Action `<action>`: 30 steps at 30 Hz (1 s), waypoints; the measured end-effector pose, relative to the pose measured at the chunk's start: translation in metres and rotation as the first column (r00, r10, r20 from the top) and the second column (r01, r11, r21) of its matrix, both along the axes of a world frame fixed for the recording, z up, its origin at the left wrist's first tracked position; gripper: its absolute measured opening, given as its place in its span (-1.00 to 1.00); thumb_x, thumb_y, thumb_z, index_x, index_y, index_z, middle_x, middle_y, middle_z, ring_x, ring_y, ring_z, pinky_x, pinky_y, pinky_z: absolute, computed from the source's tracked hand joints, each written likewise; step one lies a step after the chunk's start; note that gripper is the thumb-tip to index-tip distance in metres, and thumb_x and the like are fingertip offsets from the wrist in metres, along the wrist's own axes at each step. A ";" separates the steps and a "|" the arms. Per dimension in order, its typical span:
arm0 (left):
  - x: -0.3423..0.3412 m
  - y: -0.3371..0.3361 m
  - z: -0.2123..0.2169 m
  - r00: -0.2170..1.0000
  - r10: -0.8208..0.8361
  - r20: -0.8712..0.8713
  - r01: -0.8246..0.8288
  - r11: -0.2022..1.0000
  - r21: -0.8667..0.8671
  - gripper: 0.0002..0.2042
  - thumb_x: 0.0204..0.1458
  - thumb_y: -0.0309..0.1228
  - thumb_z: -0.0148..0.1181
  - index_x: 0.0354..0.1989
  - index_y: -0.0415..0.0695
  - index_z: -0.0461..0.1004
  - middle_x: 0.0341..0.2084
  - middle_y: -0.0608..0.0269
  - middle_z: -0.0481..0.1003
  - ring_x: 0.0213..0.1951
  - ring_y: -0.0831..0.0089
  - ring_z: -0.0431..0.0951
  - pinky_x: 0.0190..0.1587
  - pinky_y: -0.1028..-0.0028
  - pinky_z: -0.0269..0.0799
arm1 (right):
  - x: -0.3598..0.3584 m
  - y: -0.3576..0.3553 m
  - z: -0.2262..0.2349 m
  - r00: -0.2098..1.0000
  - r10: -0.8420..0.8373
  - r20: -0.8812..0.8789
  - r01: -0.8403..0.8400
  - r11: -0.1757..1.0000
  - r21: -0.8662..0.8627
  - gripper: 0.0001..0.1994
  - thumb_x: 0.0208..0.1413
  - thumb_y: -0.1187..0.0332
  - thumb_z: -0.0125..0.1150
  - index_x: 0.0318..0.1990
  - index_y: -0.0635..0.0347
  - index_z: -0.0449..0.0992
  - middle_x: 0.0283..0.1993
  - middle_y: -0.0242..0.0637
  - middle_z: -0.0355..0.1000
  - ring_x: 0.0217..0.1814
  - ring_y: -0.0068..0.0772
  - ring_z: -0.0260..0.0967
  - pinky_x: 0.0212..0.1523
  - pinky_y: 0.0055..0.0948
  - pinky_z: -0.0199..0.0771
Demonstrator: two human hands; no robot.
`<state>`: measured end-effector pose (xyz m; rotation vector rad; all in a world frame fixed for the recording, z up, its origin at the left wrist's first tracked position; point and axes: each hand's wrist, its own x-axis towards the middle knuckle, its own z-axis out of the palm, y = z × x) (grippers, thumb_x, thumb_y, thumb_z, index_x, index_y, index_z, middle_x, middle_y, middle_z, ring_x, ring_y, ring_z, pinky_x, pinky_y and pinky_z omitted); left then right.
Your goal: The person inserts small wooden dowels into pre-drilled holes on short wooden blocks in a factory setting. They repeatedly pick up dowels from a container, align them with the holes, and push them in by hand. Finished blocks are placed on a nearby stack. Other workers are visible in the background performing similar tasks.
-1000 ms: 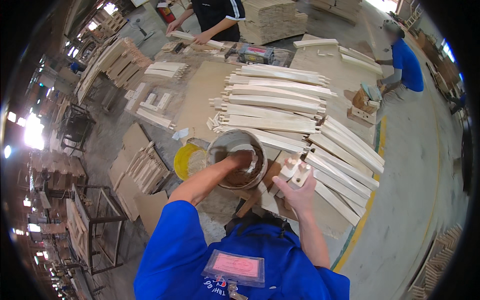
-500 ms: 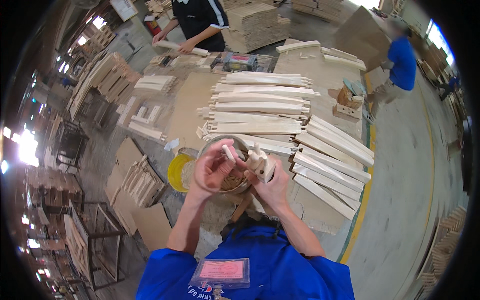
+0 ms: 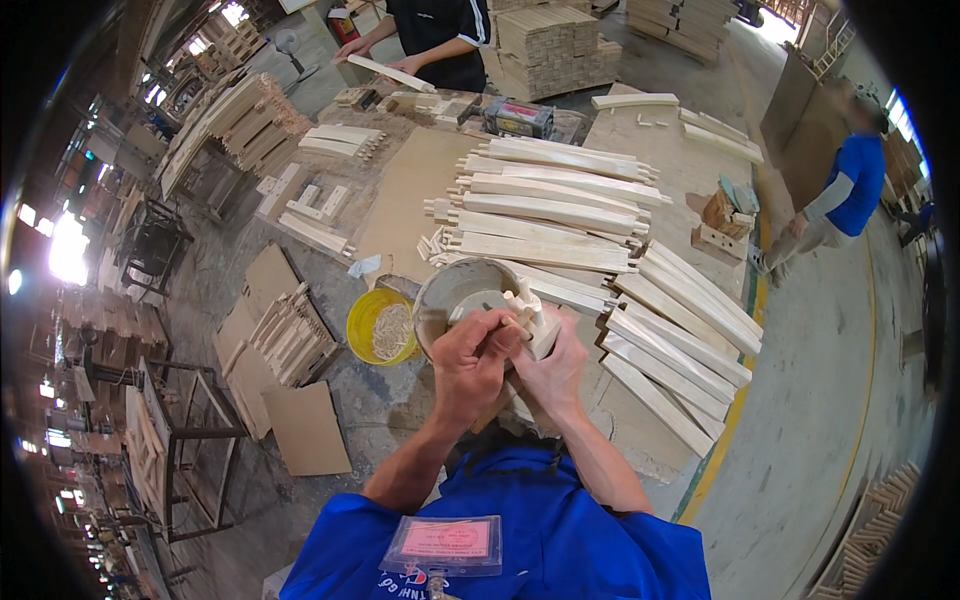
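Observation:
My left hand is closed in a pinch on a small wooden dowel, held against the pale wooden piece in the other hand. My right hand is wrapped round that wooden piece, whose upper end bears several dowel pegs sticking up. Both hands are over the near side of a round grey bucket, and they hide part of its inside. Left of it stands a yellow bucket with many small dowels in it.
Pale wooden slats with pegged ends lie in rows on the table ahead, more slats to the right. A person across the table holds a slat. Another person in blue is at the right. Cardboard sheets lie at left.
My left hand has moved right and down, bringing the dowel against the wooden piece in my right hand. The view has shifted, and the person at the right has changed pose.

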<state>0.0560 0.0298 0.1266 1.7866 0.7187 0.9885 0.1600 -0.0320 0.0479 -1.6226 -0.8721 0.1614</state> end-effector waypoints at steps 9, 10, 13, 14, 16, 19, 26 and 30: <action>0.012 0.005 0.006 0.989 0.076 -0.130 -0.052 0.983 0.175 -0.85 0.20 -0.42 0.25 -0.21 -0.28 0.53 -0.46 0.19 0.55 -0.46 0.50 0.51 -0.38 0.49 0.42 | -0.001 0.005 0.003 1.000 0.018 0.006 -0.018 0.999 -0.027 -0.40 -0.11 0.20 0.58 0.09 0.15 0.44 -0.13 -0.15 0.59 -0.20 -0.09 0.62 -0.22 -0.26 0.62; 0.014 0.006 0.005 0.989 0.099 -0.114 -0.076 0.979 0.192 -0.85 0.20 -0.42 0.25 -0.22 -0.27 0.53 -0.46 0.18 0.55 -0.46 0.48 0.52 -0.39 0.48 0.42 | -0.001 0.007 0.001 0.999 0.009 0.038 -0.009 1.000 -0.005 -0.40 -0.10 0.21 0.57 0.09 0.16 0.44 -0.13 -0.15 0.58 -0.21 -0.09 0.62 -0.23 -0.26 0.62; 0.012 -0.001 0.009 0.964 0.122 -0.235 -0.038 0.942 0.334 -0.87 0.18 -0.44 0.24 -0.21 -0.25 0.53 -0.48 0.14 0.52 -0.51 0.36 0.51 -0.42 0.43 0.41 | -0.001 0.011 -0.005 0.994 -0.017 0.105 0.012 0.999 0.045 -0.41 -0.09 0.22 0.56 0.09 0.19 0.44 -0.13 -0.14 0.58 -0.22 -0.08 0.61 -0.25 -0.28 0.62; 0.014 0.001 0.009 0.971 0.099 -0.215 -0.027 0.949 0.314 -0.87 0.18 -0.44 0.24 -0.21 -0.24 0.53 -0.49 0.13 0.51 -0.51 0.33 0.50 -0.43 0.42 0.40 | 0.000 0.012 -0.005 0.994 -0.024 0.111 0.018 0.998 0.055 -0.42 -0.09 0.23 0.55 0.09 0.20 0.44 -0.13 -0.14 0.58 -0.22 -0.08 0.61 -0.26 -0.28 0.62; 0.018 0.006 0.009 0.985 0.068 -0.161 -0.021 0.960 0.278 -0.88 0.16 -0.44 0.25 -0.20 -0.23 0.53 -0.49 0.12 0.49 -0.53 0.27 0.49 -0.45 0.39 0.39 | 0.001 0.013 -0.006 0.994 -0.016 0.108 0.009 0.998 0.066 -0.42 -0.09 0.24 0.55 0.08 0.21 0.44 -0.14 -0.13 0.58 -0.22 -0.08 0.61 -0.27 -0.29 0.62; 0.014 -0.001 0.001 0.981 0.095 -0.168 -0.020 0.915 0.403 -0.88 0.15 -0.46 0.25 -0.19 -0.21 0.52 -0.49 0.12 0.49 -0.52 0.28 0.48 -0.45 0.38 0.39 | 0.001 0.011 -0.008 0.996 0.012 0.090 -0.018 0.998 0.068 -0.43 -0.08 0.25 0.54 0.08 0.23 0.43 -0.13 -0.11 0.58 -0.22 -0.08 0.61 -0.27 -0.30 0.61; 0.010 0.002 -0.007 0.997 0.003 -0.075 0.019 0.960 0.281 -0.80 0.10 -0.50 0.30 -0.12 -0.21 0.52 -0.47 0.08 0.49 -0.51 0.27 0.51 -0.47 0.42 0.39 | 0.006 0.001 -0.001 0.996 0.059 -0.069 -0.061 0.998 -0.024 -0.41 -0.07 0.26 0.55 0.09 0.26 0.41 -0.12 -0.06 0.57 -0.14 -0.14 0.60 -0.14 -0.31 0.59; -0.019 -0.024 -0.056 0.987 0.067 -0.144 -0.040 0.983 0.178 -0.83 0.11 -0.43 0.31 -0.17 -0.22 0.55 -0.50 0.15 0.51 -0.49 0.30 0.51 -0.41 0.38 0.42 | 0.026 -0.026 0.010 0.988 0.011 -0.154 -0.013 1.000 -0.007 -0.38 -0.10 0.28 0.59 0.09 0.28 0.39 -0.12 -0.09 0.58 -0.12 -0.32 0.58 -0.08 -0.37 0.57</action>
